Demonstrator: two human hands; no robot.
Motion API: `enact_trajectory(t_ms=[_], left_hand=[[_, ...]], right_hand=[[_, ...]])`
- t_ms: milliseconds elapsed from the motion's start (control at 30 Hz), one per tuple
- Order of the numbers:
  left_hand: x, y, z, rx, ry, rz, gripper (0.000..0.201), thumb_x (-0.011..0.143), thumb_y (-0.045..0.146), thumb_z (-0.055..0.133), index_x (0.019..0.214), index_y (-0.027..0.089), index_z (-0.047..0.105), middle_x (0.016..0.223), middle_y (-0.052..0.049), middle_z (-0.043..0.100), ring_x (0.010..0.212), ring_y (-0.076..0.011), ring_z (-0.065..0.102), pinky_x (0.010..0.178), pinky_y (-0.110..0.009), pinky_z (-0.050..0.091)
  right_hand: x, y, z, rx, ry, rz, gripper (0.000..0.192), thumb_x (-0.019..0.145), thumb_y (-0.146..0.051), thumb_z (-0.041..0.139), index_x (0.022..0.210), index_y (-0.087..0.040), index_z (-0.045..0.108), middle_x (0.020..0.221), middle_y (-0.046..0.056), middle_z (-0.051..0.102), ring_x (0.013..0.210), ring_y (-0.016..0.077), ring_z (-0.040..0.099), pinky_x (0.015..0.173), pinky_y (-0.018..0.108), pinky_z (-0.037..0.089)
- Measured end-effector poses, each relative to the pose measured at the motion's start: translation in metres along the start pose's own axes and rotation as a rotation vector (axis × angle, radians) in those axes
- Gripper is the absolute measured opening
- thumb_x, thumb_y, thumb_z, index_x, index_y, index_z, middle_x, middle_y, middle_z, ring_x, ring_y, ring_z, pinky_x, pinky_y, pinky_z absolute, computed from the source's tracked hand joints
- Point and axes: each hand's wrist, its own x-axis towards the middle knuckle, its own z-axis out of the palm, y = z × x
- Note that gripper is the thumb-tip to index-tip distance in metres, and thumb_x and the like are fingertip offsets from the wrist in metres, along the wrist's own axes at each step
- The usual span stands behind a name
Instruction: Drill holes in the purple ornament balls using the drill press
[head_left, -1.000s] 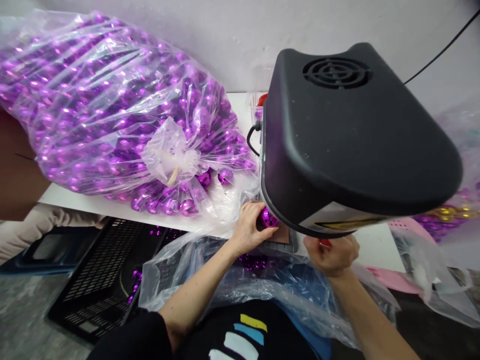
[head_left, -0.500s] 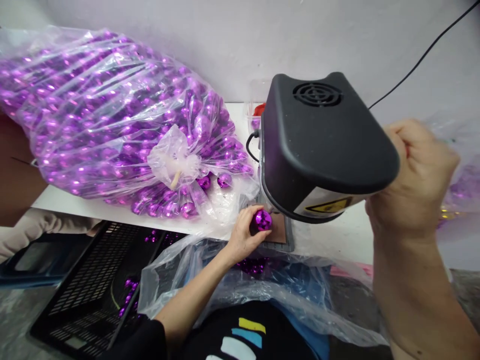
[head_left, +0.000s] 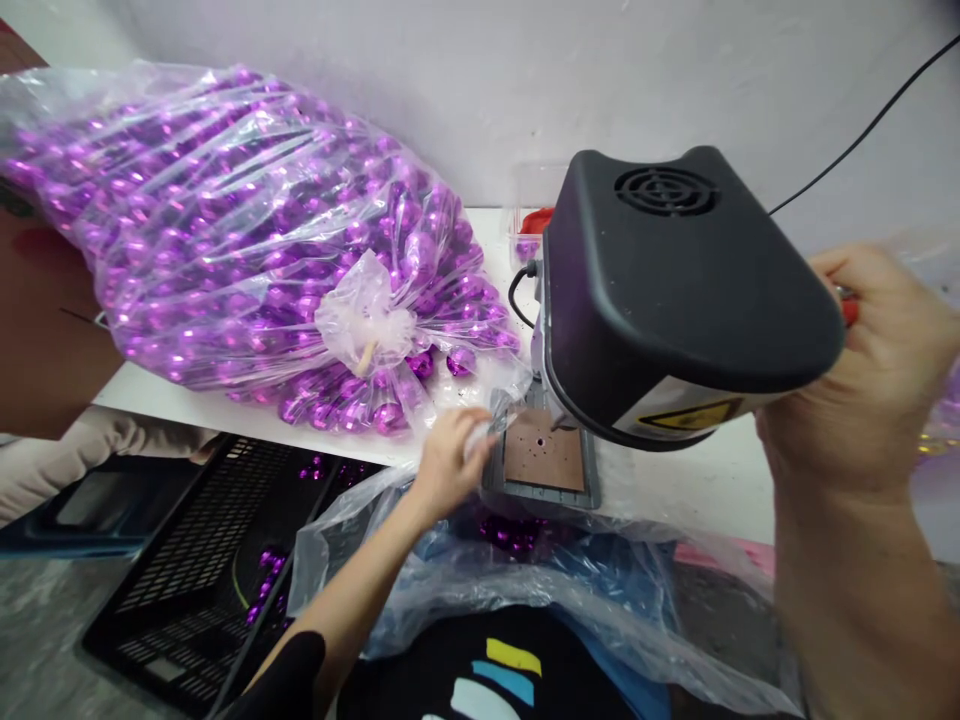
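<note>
Nearest you, the open bag of purple balls [head_left: 510, 530] sags off the table edge, and a snag on its loose film could spill them. Your left hand [head_left: 444, 462] sits at the left rim of the brown pad [head_left: 544, 462], fingers pinched on something small and blurred, possibly clear film; I cannot tell what. If it stays there, the black press head [head_left: 675, 290] could catch your fingers. The pad lies flat and bare, long axis running away from you. Your right hand [head_left: 870, 370] is closed around the red-tipped lever [head_left: 847, 308] beside the head, which juts toward you.
</note>
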Motion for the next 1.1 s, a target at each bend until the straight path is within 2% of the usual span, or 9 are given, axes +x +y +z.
enact_trajectory(t_ms=[100,200,267,400,533,633,700,900,1100], left_hand=[[0.065,-0.026,-0.005,0.335,0.113,-0.199,0.029,0.097,0.024,0.054,0.121,0.013,0.066,0.129,-0.022,0.065,0.121,-0.0365,0.059,0.104,-0.051,0.047],[0.109,-0.038,-0.002,0.491,-0.014,-0.386,0.03,0.096,0.031,0.057,0.114,0.01,0.068,0.117,-0.024,0.069,0.115,-0.0401,0.062,0.097,-0.05,0.048],[0.118,-0.04,-0.001,0.481,-0.074,-0.429,0.03,0.094,0.033,0.06,0.111,0.011,0.069,0.11,-0.022,0.071,0.109,-0.0384,0.065,0.094,-0.048,0.049],[0.089,-0.035,-0.017,0.143,-0.025,-0.393,0.035,0.086,0.032,0.069,0.118,0.016,0.068,0.112,-0.015,0.071,0.106,-0.0315,0.066,0.092,-0.043,0.05],[0.034,-0.02,-0.035,-0.679,-0.096,-0.455,0.052,0.082,0.04,0.074,0.13,0.022,0.064,0.113,-0.009,0.071,0.093,-0.0225,0.068,0.076,-0.033,0.055],[0.007,-0.006,-0.025,-1.205,-0.197,-0.57,0.051,0.081,0.041,0.076,0.126,0.023,0.062,0.112,-0.009,0.071,0.087,-0.0213,0.073,0.071,-0.031,0.057],[0.001,0.0,-0.009,-1.354,-0.25,-0.633,0.048,0.081,0.045,0.077,0.12,0.021,0.062,0.109,-0.01,0.072,0.084,-0.0216,0.075,0.07,-0.032,0.058],[0.009,0.009,0.03,-1.219,-0.25,-0.629,0.046,0.083,0.053,0.075,0.11,0.017,0.065,0.091,-0.005,0.072,0.076,-0.0188,0.073,0.069,-0.03,0.056],[0.009,0.013,0.045,-0.811,-0.054,-0.352,0.047,0.087,0.048,0.074,0.121,0.017,0.066,0.117,-0.008,0.073,0.11,-0.0235,0.066,0.101,-0.037,0.049]], right_hand=[[0.001,-0.001,-0.001,-0.007,-0.001,0.004,0.027,0.085,-0.036,0.069,0.075,-0.012,0.062,0.064,-0.002,0.047,0.063,0.0013,0.04,0.057,0.017,0.03],[0.001,-0.003,-0.002,-0.008,-0.028,0.005,0.032,0.086,-0.041,0.069,0.074,-0.012,0.061,0.06,-0.002,0.042,0.06,0.0009,0.036,0.054,0.017,0.026],[0.001,-0.005,-0.003,-0.022,-0.044,0.002,0.035,0.087,-0.045,0.067,0.074,-0.012,0.061,0.059,-0.003,0.04,0.059,0.0008,0.034,0.053,0.016,0.024],[0.002,-0.007,-0.003,-0.025,-0.057,0.002,0.039,0.088,-0.048,0.065,0.073,-0.012,0.06,0.06,-0.003,0.037,0.059,0.0007,0.032,0.052,0.016,0.023],[0.002,-0.007,0.0,0.007,-0.031,0.0,0.036,0.087,-0.043,0.066,0.072,-0.012,0.058,0.062,-0.002,0.037,0.062,0.0006,0.033,0.054,0.015,0.024],[0.002,-0.006,0.001,-0.018,-0.004,0.01,0.032,0.085,-0.038,0.068,0.071,-0.011,0.059,0.062,-0.003,0.038,0.063,0.0003,0.033,0.055,0.015,0.024],[0.002,-0.006,0.0,-0.022,-0.002,0.018,0.031,0.085,-0.038,0.068,0.072,-0.011,0.06,0.063,-0.003,0.041,0.064,0.0002,0.035,0.055,0.015,0.026],[0.003,-0.008,-0.003,-0.014,-0.049,0.031,0.035,0.085,-0.043,0.069,0.073,-0.011,0.059,0.064,-0.003,0.042,0.063,0.0001,0.037,0.055,0.015,0.028],[0.004,-0.009,-0.003,-0.049,-0.051,0.007,0.035,0.087,-0.042,0.067,0.072,-0.011,0.059,0.062,-0.003,0.039,0.061,-0.0002,0.034,0.054,0.014,0.025]])
